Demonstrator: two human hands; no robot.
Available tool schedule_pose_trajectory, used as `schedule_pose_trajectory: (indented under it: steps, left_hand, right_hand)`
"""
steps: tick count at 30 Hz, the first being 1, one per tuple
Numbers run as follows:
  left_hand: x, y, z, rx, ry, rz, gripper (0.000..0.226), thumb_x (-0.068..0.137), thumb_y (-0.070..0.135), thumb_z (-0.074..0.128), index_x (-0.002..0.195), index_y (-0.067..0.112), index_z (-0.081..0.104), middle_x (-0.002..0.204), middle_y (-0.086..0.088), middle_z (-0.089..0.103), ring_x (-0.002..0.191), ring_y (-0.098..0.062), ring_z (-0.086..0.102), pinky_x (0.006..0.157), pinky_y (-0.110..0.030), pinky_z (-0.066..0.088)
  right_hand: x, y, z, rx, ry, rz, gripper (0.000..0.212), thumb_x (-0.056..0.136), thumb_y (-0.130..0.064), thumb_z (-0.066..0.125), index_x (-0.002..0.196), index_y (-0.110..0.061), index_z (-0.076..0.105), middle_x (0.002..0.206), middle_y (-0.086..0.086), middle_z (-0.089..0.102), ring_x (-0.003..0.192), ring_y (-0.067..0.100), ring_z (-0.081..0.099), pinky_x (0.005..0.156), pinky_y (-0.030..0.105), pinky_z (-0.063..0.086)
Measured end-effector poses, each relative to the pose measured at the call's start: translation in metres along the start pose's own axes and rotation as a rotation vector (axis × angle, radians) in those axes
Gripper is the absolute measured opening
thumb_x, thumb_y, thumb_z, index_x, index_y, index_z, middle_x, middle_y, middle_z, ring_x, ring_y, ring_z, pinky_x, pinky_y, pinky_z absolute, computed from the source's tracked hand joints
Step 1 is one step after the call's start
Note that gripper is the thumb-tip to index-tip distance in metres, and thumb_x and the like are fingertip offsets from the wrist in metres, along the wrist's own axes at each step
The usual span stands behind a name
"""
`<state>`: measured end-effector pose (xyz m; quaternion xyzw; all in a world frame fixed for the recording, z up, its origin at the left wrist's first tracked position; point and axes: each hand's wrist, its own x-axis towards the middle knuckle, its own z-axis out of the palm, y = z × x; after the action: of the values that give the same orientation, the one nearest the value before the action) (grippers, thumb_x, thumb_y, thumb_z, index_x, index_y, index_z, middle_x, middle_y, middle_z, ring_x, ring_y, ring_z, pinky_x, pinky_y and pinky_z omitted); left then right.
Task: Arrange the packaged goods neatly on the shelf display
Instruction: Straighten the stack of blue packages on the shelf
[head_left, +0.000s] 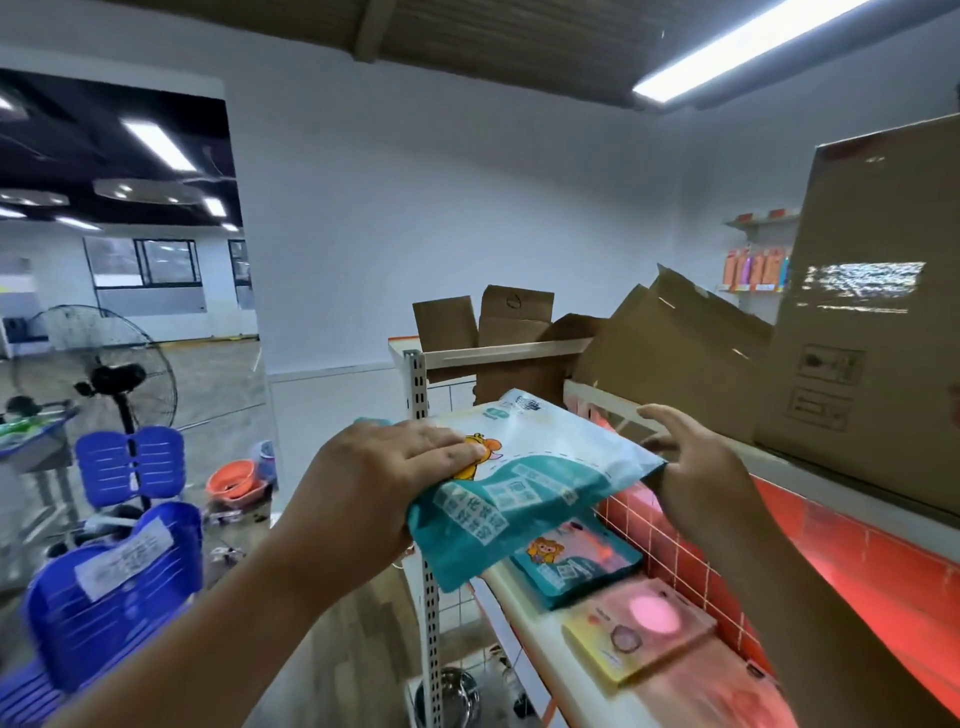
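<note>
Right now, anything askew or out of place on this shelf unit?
Yes. On the top shelf, a collapsed cardboard box leans against the tall carton, flaps ragged. Below the held packet, another teal packet lies at an angle to the shelf's front edge.

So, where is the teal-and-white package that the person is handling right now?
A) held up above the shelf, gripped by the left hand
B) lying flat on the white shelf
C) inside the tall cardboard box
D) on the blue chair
A: the left hand grips the teal-and-white package by its left side, raised above the white shelf, with the right hand at its far edge; a similar package lies flat underneath.
</note>
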<state>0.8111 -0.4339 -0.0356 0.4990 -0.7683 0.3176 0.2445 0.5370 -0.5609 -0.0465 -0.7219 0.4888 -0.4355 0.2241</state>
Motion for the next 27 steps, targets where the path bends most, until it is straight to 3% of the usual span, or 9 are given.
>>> schedule_pose_trajectory:
  steps: [3,7,9,12,16,23,26,27]
  left_hand:
    - [-0.002,-0.024,0.026,-0.033,-0.022,-0.014,0.056,0.077,0.053,0.064,0.128,0.029,0.068,0.127,0.008,0.069,0.113,-0.015,0.069,0.088,-0.031,0.052]
    - [-0.004,-0.064,0.065,-0.081,-0.048,-0.008,0.055,0.082,0.057,0.057,0.130,0.034,0.066,0.130,0.011,0.067,0.115,-0.012,0.067,0.089,-0.032,0.054]
    - [-0.005,-0.086,0.086,-0.105,-0.049,0.015,0.054,0.081,0.056,0.060,0.131,0.036,0.065,0.131,0.013,0.066,0.116,-0.011,0.066,0.092,-0.029,0.049]
    - [-0.004,-0.118,0.110,-0.121,-0.028,0.059,0.056,0.078,0.055,0.064,0.130,0.036,0.065,0.130,0.012,0.066,0.115,-0.012,0.067,0.093,-0.028,0.046]
    - [-0.003,-0.155,0.140,-0.162,-0.029,0.115,0.059,0.077,0.051,0.077,0.132,0.036,0.065,0.133,0.010,0.065,0.118,-0.015,0.066,0.093,-0.034,0.050]
    - [0.004,-0.172,0.195,-0.270,-0.048,0.205,0.065,0.076,0.040,0.086,0.136,0.034,0.062,0.132,0.008,0.067,0.117,-0.015,0.066,0.091,-0.036,0.054]
    - [0.010,-0.169,0.227,-0.279,-0.055,0.250,0.058,0.083,0.036,0.082,0.137,0.034,0.061,0.132,0.006,0.067,0.118,-0.018,0.065,0.090,-0.038,0.055]
    - [0.012,-0.167,0.237,-0.279,-0.064,0.269,0.053,0.087,0.033,0.077,0.137,0.034,0.060,0.132,0.006,0.066,0.118,-0.019,0.065,0.090,-0.039,0.055]
  right_hand:
    - [0.018,0.005,0.021,0.137,-0.016,0.123,0.047,0.074,-0.021,0.062,0.119,-0.036,0.063,0.099,0.005,0.074,0.076,0.022,0.066,0.073,0.040,0.056]
    - [0.035,-0.003,0.050,0.456,-0.076,0.289,0.066,0.083,0.019,0.034,0.113,-0.029,0.068,0.079,0.014,0.075,0.058,0.030,0.067,0.062,0.045,0.061]
    - [0.041,-0.011,0.063,0.649,-0.112,0.321,0.069,0.080,0.028,0.031,0.108,-0.020,0.073,0.088,0.016,0.076,0.065,0.031,0.070,0.062,0.043,0.063]
    - [0.052,-0.015,0.078,0.781,-0.173,0.342,0.062,0.080,0.027,0.033,0.101,-0.011,0.077,0.117,0.025,0.064,0.082,0.034,0.073,0.061,0.038,0.062]
    - [0.059,-0.011,0.095,0.865,-0.236,0.286,0.049,0.071,0.014,0.049,0.111,-0.001,0.072,0.123,0.028,0.062,0.089,0.039,0.069,0.073,0.050,0.062]
    - [0.069,0.015,0.117,0.787,-0.164,0.298,0.052,0.069,-0.013,0.070,0.119,-0.002,0.069,0.116,0.025,0.068,0.087,0.042,0.063,0.068,0.049,0.060]
    - [0.078,0.043,0.124,0.456,-0.033,0.302,0.030,0.084,-0.001,0.068,0.111,-0.011,0.074,0.113,0.011,0.073,0.085,0.027,0.069,0.067,0.038,0.061]
    - [0.081,0.054,0.125,0.329,0.011,0.286,0.033,0.085,0.006,0.062,0.108,-0.015,0.075,0.111,0.007,0.074,0.087,0.020,0.071,0.070,0.033,0.059]
